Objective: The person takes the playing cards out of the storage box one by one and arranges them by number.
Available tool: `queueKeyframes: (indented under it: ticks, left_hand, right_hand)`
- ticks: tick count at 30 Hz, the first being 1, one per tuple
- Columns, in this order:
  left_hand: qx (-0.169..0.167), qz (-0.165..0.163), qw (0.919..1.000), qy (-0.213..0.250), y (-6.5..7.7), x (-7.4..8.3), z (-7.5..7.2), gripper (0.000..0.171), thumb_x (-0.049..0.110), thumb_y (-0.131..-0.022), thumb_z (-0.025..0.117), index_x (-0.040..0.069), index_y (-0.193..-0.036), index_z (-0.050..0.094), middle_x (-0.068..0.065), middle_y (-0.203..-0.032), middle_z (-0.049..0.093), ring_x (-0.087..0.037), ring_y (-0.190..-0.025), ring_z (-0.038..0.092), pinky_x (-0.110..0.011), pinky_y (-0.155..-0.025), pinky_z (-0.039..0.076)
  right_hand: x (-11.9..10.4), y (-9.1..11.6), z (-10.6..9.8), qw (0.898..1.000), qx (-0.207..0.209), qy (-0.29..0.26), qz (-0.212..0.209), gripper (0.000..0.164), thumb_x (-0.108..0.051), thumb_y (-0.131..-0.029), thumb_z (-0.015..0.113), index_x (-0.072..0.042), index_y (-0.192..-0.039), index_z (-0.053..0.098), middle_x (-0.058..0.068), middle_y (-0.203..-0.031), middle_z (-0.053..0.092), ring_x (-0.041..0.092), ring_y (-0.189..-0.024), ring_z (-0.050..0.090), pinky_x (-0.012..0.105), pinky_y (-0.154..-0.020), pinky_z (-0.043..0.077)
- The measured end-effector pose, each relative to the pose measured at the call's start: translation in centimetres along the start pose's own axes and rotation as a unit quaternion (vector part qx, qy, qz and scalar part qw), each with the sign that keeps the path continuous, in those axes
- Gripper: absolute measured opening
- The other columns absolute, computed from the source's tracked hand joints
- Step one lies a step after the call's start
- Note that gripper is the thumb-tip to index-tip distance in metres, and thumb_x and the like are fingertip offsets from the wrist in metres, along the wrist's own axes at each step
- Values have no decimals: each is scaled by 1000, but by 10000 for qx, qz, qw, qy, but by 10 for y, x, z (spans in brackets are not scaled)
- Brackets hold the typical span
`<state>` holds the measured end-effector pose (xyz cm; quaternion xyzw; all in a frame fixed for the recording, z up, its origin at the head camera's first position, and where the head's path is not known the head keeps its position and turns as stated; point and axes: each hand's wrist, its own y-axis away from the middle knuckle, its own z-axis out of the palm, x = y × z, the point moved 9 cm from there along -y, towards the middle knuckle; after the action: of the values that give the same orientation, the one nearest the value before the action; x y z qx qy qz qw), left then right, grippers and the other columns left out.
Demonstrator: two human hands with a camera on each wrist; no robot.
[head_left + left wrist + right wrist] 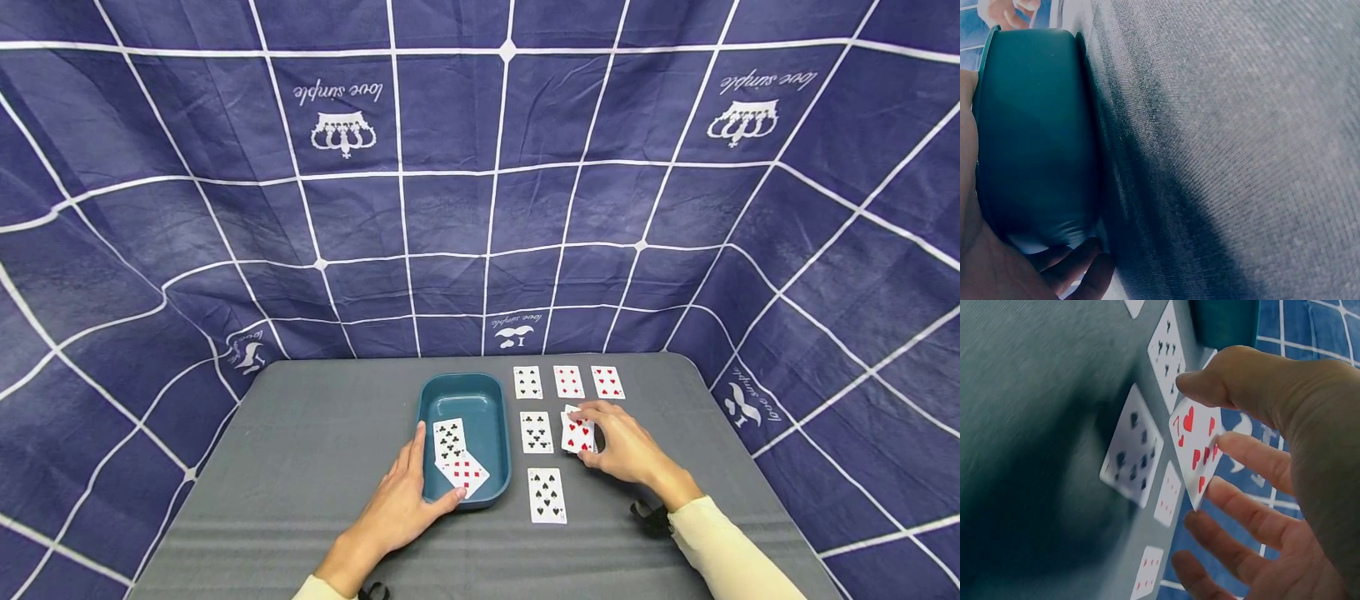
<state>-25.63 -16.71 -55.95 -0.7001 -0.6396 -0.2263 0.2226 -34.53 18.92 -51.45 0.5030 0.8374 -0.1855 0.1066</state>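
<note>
My left hand (397, 492) holds the teal tray (461, 398) at its near left corner, thumb over the near rim and fingers along the outer left wall. Inside the tray, a clubs card (450, 440) overlaps a diamonds card (467, 477). To the right of the tray, my right hand (626, 446) pinches a seven of hearts (1196, 447) between thumb and fingers. The right wrist view shows this card tilted, close over a face-up black-suited card (1132, 450) on the table.
Along the back of the grey table (322, 450) lie a black-suited card (528, 382), a diamonds card (569, 382) and a hearts card (607, 382). A clubs card (536, 432) and a spades card (547, 496) are nearer. A blue checked curtain (450, 208) hangs behind.
</note>
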Motion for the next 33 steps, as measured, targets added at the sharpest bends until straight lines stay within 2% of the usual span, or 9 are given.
queueKeyframes:
  ticks: [8,19,25,33]
  left_hand:
    - [-32,-41,10000,3,0,-1,1,135,74,-95,86,9,-188,13,-25,-178,49,-53,-156,59,-75,-125,48]
    - [3,-16,10000,-25,-1,-2,1,134,73,-96,85,7,-188,14,-28,-177,49,-55,-155,59,-77,-124,49]
    - [-7,3,10000,-21,-2,-3,2,134,75,-96,84,7,-188,13,-27,-177,49,-54,-156,59,-76,-124,49]
    - [-21,12,10000,7,-2,-3,3,135,74,-96,84,8,-188,12,-28,-177,49,-54,-158,57,-78,-124,47]
  right_hand:
    - [16,10,-6,9996,190,-26,-195,60,-13,-83,98,-10,-141,81,19,-150,75,52,-135,73,72,-112,58]
    - [48,17,-8,9997,95,-81,-197,61,-9,-84,99,-7,-141,81,20,-150,76,49,-139,75,68,-118,57]
    - [61,20,-10,9996,113,-87,-235,60,-8,-82,101,-5,-139,81,22,-147,78,50,-136,76,68,-116,58]
    - [76,21,-10,9995,-135,-130,-239,55,-6,-82,100,-5,-134,82,25,-149,77,51,-136,76,68,-116,57]
